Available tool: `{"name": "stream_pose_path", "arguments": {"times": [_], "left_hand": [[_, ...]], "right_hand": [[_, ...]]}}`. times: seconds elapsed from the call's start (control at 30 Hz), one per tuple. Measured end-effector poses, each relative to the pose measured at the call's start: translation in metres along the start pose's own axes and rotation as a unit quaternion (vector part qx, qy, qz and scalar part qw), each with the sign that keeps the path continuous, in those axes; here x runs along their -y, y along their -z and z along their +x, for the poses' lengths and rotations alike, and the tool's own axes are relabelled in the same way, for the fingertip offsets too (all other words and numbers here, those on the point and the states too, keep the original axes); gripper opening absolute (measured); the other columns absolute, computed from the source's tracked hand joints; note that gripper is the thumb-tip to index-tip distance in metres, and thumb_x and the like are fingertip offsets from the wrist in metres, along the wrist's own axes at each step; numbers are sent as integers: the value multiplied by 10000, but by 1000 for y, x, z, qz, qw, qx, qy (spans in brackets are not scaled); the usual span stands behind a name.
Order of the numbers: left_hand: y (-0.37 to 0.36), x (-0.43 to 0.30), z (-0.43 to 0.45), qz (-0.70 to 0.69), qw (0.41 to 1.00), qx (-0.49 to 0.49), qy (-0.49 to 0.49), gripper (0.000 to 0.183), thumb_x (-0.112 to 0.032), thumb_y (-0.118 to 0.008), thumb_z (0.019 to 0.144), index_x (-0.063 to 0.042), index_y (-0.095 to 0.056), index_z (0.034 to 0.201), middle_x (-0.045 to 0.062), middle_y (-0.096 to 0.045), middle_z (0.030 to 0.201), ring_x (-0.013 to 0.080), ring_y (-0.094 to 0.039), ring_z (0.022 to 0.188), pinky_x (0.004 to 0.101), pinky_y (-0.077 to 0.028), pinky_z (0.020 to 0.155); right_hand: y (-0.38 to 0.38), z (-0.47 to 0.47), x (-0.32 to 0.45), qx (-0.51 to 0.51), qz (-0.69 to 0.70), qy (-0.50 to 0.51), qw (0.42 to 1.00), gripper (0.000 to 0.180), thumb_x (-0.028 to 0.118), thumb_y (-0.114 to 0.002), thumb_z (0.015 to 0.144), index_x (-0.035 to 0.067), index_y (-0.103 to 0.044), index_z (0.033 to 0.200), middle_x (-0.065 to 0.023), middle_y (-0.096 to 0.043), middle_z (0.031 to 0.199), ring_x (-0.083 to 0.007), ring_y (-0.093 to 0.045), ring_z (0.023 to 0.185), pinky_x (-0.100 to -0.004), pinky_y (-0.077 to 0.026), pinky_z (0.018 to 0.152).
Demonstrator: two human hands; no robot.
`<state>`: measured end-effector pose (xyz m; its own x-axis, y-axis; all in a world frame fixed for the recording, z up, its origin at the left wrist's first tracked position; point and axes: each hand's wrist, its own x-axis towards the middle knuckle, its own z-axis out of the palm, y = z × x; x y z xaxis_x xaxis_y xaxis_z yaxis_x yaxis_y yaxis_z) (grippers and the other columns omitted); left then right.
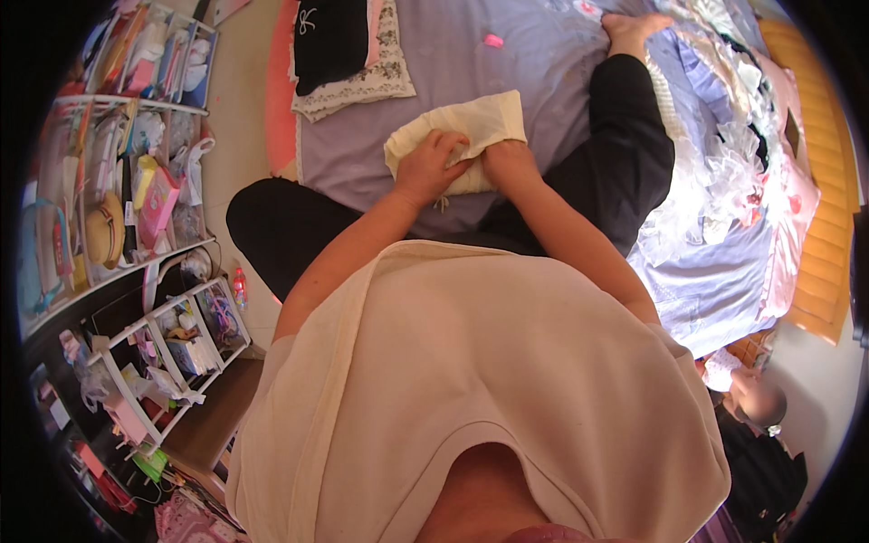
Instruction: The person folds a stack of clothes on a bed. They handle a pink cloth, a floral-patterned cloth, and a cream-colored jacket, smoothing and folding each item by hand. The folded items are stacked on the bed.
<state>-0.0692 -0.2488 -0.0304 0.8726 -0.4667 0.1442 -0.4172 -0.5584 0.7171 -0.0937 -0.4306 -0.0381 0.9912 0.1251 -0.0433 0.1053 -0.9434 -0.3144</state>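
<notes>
A folded cream cloth bundle (492, 115) lies on the lavender bed sheet (353, 153) in front of my crossed legs. My left hand (431, 163) rests on its near left part, fingers bent and thumb pointing right; whether it pinches the cloth is unclear. My right hand (508, 163) is at the bundle's near right side, its fingers hidden under the folded flap. A short cord end hangs from the bundle's near edge. Beyond it, folded black clothing (330, 51) with a white drawn bow lies on a floral-edged cloth (397, 75).
A clear bottle with a pink cap (493, 41) lies beyond the bundle. White tulle and clothes (719, 176) are heaped at the right, near an orange padded headboard (815, 170). Crowded shelves (156, 261) stand left. Another person (753, 400) is at the lower right.
</notes>
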Motion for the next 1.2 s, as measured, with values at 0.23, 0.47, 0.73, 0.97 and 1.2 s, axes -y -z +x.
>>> {"name": "stream_pose_path", "arguments": {"times": [0.23, 0.47, 0.73, 0.97, 1.2], "left_hand": [[-5, 9, -5, 34, 999, -6, -16, 246, -200, -686, 786, -230, -601, 1014, 22, -556, 916, 259, -617, 817, 384, -492, 644], [1, 3, 2, 2, 989, -52, -141, 262, -182, -699, 770, -195, -611, 1017, 24, -568, 933, 267, -593, 879, 398, -483, 713], [-38, -9, 25, -9, 996, -66, 55, 382, -103, -720, 739, -122, -510, 1057, 73, -542, 982, 282, -577, 917, 395, -480, 778], [-55, -3, 37, 82, 986, -58, 131, 321, 6, -609, 735, -157, -508, 992, 57, -554, 990, 298, -582, 923, 437, -478, 740], [-51, 3, 32, 86, 987, -49, 130, 242, -18, -594, 743, -148, -537, 939, 53, -558, 944, 272, -584, 894, 428, -476, 736]], "right_hand": [[43, -33, 11, -204, 72, 19, 976, 295, 85, -611, 814, 46, -563, 1102, -169, -591, 1090, -372, -599, 921, -424, -505, 785], [14, 5, -27, -60, 257, -168, 950, 294, 135, -666, 741, 110, -602, 1027, -139, -624, 926, -362, -603, 914, -436, -493, 764], [27, 7, -2, -143, 151, -119, 971, 178, 152, -616, 752, 98, -574, 916, -115, -633, 920, -352, -616, 860, -441, -484, 697], [30, -3, -20, -50, -17, -195, 979, 216, 120, -596, 788, 101, -503, 982, -119, -582, 955, -334, -617, 898, -458, -504, 686], [32, -33, 8, -32, -19, -22, 999, 229, 101, -589, 791, 94, -490, 997, -117, -520, 962, -338, -604, 866, -454, -519, 697]]}}
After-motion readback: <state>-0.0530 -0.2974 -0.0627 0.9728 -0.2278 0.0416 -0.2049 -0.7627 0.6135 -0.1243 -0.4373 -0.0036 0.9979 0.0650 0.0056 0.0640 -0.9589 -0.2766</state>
